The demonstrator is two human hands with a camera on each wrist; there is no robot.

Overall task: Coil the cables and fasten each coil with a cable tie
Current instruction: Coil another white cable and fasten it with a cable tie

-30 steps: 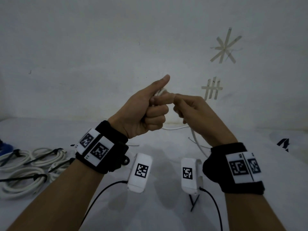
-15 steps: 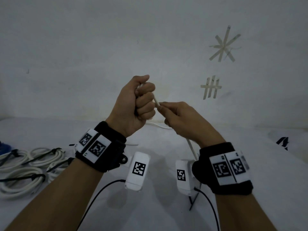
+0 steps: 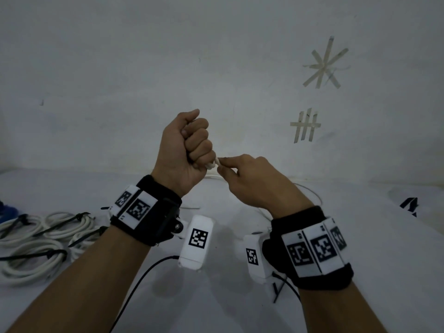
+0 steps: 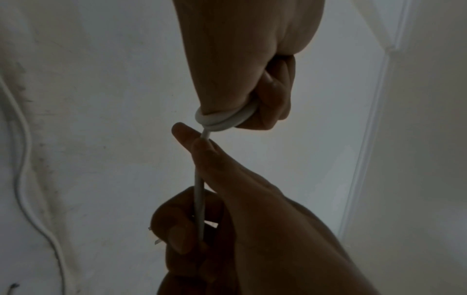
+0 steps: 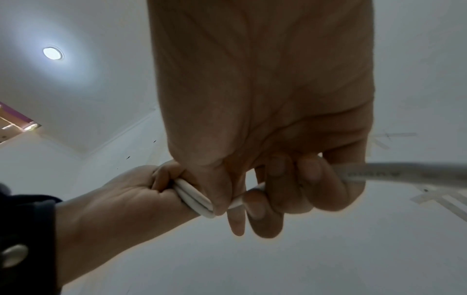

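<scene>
My left hand (image 3: pixel 189 145) is raised as a fist in front of the wall, and turns of a white cable (image 3: pixel 211 165) are wound round it; two loops (image 4: pixel 222 119) show at the fist's lower edge. My right hand (image 3: pixel 247 179) sits just right of the fist and pinches the running part of the same cable (image 5: pixel 237 201) between thumb and fingers. The cable (image 4: pixel 198 199) passes through the right hand's curled fingers and runs off to the table. Most of the wound part is hidden inside the fist.
Several finished white coils (image 3: pixel 36 239) bound with black cable ties lie at the table's left edge. Loose thin white cable (image 3: pixel 307 191) trails behind the right wrist. A black cable tie (image 3: pixel 278 289) lies under the right forearm. Tape marks (image 3: pixel 324 63) are on the wall.
The left thumb has folded down into a fist and the hand has turned. The right hand has moved from the fist's top down to its lower edge, carrying the cable round.
</scene>
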